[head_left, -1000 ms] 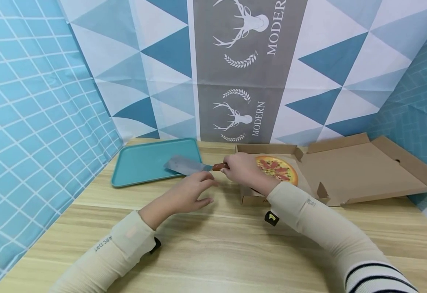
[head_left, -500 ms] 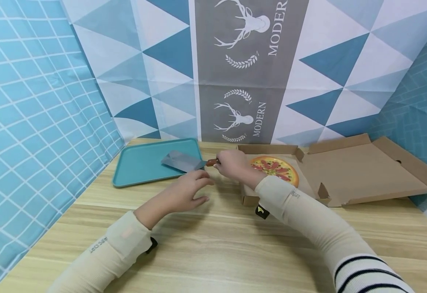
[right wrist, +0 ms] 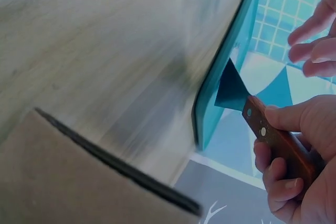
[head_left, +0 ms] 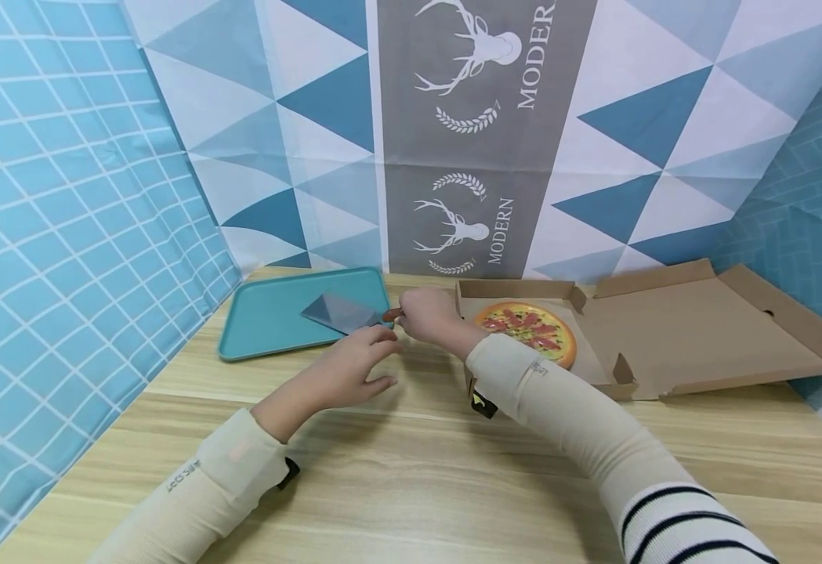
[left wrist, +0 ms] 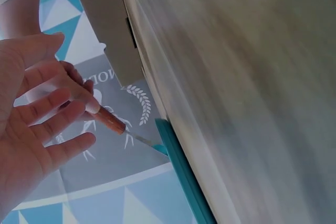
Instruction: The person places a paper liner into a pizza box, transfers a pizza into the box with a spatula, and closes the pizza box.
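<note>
My right hand [head_left: 428,313] grips the wooden handle of a flat metal spatula [head_left: 340,312]. Its blade lies over the right part of a teal tray [head_left: 258,317]. In the right wrist view, the thumb lies along the riveted brown handle [right wrist: 283,153] and the other fingers curl round it. My left hand [head_left: 343,372] is just in front of the tray, holding nothing. Its fingers are spread and relaxed in the left wrist view, where the spatula's handle [left wrist: 111,121] shows beyond them.
Right of the tray stands an open cardboard box [head_left: 611,374] with a round pizza [head_left: 529,333] inside on a pale liner. Its lid [head_left: 700,333] lies folded back to the right. A patterned backdrop [head_left: 340,102] rises behind the wooden table [head_left: 411,486].
My right hand has carried the spatula leftward from beside the box, its blade shifting further over the tray. More of the pizza shows. My left hand has drifted slightly left.
</note>
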`<action>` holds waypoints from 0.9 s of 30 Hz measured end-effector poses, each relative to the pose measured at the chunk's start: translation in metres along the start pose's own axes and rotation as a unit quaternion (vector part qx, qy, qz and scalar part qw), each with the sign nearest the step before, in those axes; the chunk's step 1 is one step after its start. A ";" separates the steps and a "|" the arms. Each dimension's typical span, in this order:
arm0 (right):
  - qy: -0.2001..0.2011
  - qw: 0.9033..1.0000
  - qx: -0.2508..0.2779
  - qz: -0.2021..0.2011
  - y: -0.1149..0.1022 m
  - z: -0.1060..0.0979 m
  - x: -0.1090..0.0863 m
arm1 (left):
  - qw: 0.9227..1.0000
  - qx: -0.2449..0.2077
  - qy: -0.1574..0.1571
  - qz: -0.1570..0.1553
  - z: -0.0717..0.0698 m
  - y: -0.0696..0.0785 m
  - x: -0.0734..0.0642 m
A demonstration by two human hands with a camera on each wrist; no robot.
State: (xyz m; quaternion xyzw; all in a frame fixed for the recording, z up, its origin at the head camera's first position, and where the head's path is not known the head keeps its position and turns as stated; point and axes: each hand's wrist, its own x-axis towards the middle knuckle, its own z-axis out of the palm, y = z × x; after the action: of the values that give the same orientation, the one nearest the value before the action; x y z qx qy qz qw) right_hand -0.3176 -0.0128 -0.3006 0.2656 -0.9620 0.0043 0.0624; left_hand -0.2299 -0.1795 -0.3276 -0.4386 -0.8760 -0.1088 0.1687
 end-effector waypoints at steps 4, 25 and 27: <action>-0.008 1.000 0.001 0.001 0.001 0.004 0.003 | 1.000 0.002 -0.005 -0.009 -0.001 0.000 -0.001; -0.004 0.998 0.059 0.016 -0.010 0.014 0.028 | 1.000 -0.003 0.020 0.002 -0.002 0.002 0.000; 0.003 0.998 0.051 0.023 -0.008 0.015 0.029 | 1.000 -0.004 0.019 0.002 -0.002 0.003 0.001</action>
State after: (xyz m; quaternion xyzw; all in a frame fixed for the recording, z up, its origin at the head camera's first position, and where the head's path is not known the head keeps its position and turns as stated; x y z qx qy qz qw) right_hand -0.3401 -0.0356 -0.3125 0.2459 -0.9663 0.0557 0.0512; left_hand -0.2273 -0.1780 -0.3255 -0.4389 -0.8712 -0.1204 0.1841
